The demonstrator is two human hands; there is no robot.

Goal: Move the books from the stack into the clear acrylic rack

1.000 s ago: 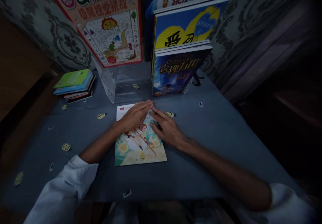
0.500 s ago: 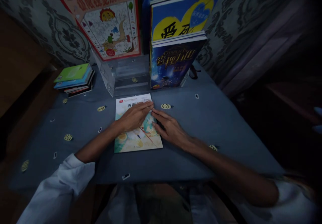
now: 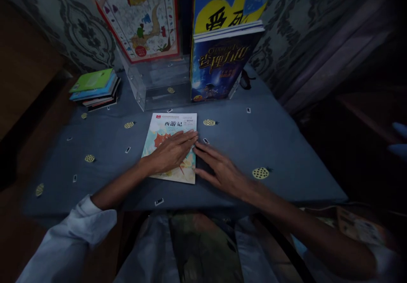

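Observation:
A thin paperback book (image 3: pixel 173 123) with a pale illustrated cover lies closed on the table. My left hand (image 3: pixel 170 152) rests flat across the middle of its cover, fingers stretched toward the right edge. Along that right edge is my right hand (image 3: pixel 222 170), fingers extended and thumb apart, its fingertips at the book's side. Neither hand is wrapped around anything. Part of the cover picture is hidden under my left hand.
Behind the book stands a clear acrylic rack (image 3: pixel 140 90) with a red-bordered picture book (image 3: pixel 143 24), a blue-yellow book (image 3: pixel 206 5) and a dark blue book (image 3: pixel 219 68). A small book stack (image 3: pixel 95 88) sits at left on the blue-grey tablecloth (image 3: pixel 111 164).
The book has turned slightly clockwise on the table, with its lower end shifted left. My right hand has slid a little lower along its edge. The camera view has tilted down slightly.

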